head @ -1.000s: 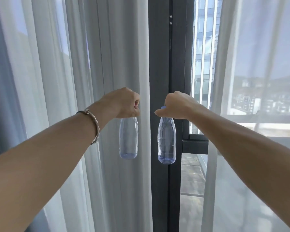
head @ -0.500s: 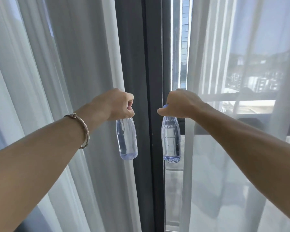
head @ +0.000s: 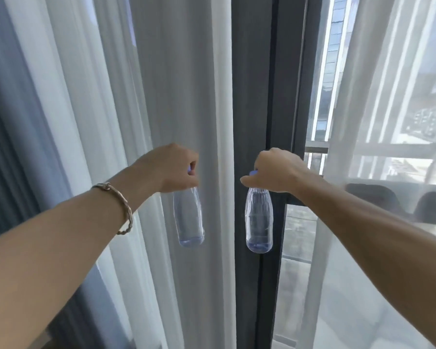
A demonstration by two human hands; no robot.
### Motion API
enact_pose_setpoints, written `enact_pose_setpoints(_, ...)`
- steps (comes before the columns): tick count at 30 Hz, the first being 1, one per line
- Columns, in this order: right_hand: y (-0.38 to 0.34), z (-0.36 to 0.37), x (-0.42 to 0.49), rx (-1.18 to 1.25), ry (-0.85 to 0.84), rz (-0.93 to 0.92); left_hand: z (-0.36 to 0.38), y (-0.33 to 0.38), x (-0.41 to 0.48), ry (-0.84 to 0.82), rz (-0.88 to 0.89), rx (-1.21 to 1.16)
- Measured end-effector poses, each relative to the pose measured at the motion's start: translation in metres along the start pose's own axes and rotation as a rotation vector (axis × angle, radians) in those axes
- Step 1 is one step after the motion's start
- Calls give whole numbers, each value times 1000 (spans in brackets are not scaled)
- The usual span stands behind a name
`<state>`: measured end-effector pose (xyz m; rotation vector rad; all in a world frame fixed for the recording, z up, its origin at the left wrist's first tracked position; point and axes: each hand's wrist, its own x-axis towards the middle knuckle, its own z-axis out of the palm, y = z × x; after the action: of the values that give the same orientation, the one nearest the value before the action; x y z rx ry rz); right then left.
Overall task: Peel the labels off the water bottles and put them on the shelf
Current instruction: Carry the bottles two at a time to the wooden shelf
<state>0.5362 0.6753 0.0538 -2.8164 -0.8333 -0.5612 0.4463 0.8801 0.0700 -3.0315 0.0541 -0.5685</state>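
Two clear water bottles without labels hang in mid-air in front of me. My left hand (head: pixel 173 168) is closed over the cap of the left bottle (head: pixel 188 219), which tilts slightly. My right hand (head: pixel 275 171) grips the blue cap of the right bottle (head: pixel 259 221), which hangs upright. Both arms are stretched forward at chest height, a bracelet on the left wrist. No shelf is in view.
A dark window frame post (head: pixel 256 84) runs vertically between the bottles. White sheer curtains (head: pixel 176 71) hang left and right, with a darker blue drape (head: pixel 0 137) at far left. Through the glass (head: pixel 400 122) I see buildings and a balcony rail.
My view has swung, so the window post has shifted across the frame. Both hands keep hold of their bottles at about the same height and spacing; the left bottle swings slightly.
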Motion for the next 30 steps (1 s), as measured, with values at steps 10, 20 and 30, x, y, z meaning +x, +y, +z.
enact_pose_setpoints(10, -180, 4, 50, 91, 42, -253, -54, -133, -100, -18, -287, 150)
enact_pose_setpoints(20, -402, 6, 63, 248, 89, -528, -93, -290, -230, 60, -471, 220)
enact_pose_setpoints(30, -592, 45, 56, 366, -30, -693, -118, -409, -355, -23, -658, 296)
